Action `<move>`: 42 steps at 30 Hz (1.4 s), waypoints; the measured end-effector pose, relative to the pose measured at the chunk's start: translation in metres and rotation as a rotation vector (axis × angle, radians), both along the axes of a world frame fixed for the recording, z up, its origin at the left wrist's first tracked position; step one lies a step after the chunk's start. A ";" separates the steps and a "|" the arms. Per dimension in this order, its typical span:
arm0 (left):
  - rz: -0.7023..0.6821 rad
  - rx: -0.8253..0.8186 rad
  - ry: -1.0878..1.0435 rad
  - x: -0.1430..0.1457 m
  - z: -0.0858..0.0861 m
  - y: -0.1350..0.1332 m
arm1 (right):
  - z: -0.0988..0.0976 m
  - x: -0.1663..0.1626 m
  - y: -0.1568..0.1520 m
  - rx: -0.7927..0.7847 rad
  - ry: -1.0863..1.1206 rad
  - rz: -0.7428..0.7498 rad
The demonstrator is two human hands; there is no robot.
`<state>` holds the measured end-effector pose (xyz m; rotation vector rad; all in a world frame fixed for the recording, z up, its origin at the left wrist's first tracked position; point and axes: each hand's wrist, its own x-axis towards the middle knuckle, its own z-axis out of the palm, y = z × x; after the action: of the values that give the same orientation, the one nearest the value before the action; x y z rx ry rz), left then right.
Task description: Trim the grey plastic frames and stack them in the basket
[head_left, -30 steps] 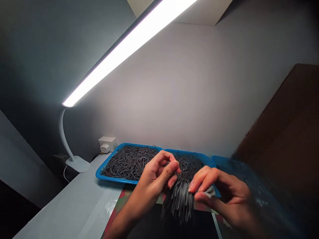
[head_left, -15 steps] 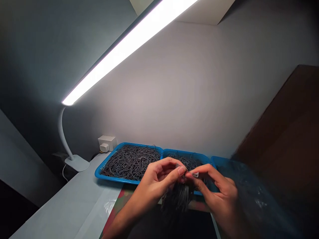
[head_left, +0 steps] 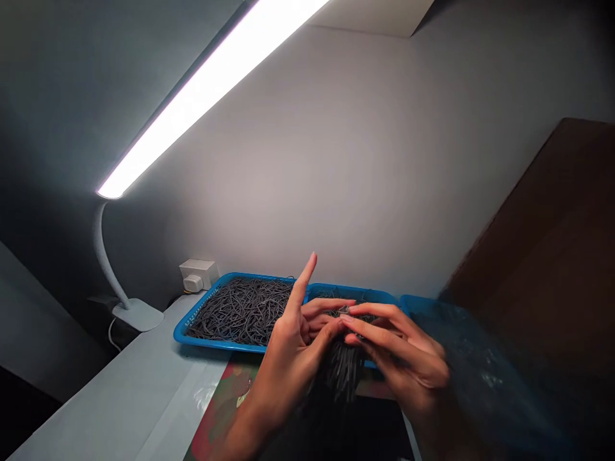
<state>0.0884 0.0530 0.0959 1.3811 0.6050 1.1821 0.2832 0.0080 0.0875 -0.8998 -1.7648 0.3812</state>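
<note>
My left hand (head_left: pixel 293 346) holds a bundle of thin dark strands (head_left: pixel 343 371) that hangs down between both hands; its index finger points straight up while the thumb and other fingers close on the bundle's top. My right hand (head_left: pixel 401 352) meets it from the right, fingers stretched along and pressed onto the top of the same bundle. Just behind the hands lies a blue tray (head_left: pixel 189 330) heaped with more dark strands (head_left: pixel 240 310).
A second blue tray (head_left: pixel 355 293) with strands adjoins the first, and a blue plastic bag (head_left: pixel 480 378) lies at right. A white clamp lamp (head_left: pixel 129 314) with a long lit bar stands at left, beside a wall socket (head_left: pixel 196 274). A brown board (head_left: pixel 542 256) leans at right.
My left index finger has lifted to point upward. My right hand's fingers went from a pinch to lying flat over the bundle's top. The view shifted slightly right.
</note>
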 end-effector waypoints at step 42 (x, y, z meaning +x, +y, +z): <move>0.016 0.063 0.035 0.034 -0.020 0.007 | 0.007 -0.003 0.009 0.250 -0.027 -0.423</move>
<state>0.1225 0.0604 0.0759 1.4546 0.6086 1.2005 0.2803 0.0168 0.0949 -1.0653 -1.5514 -0.1243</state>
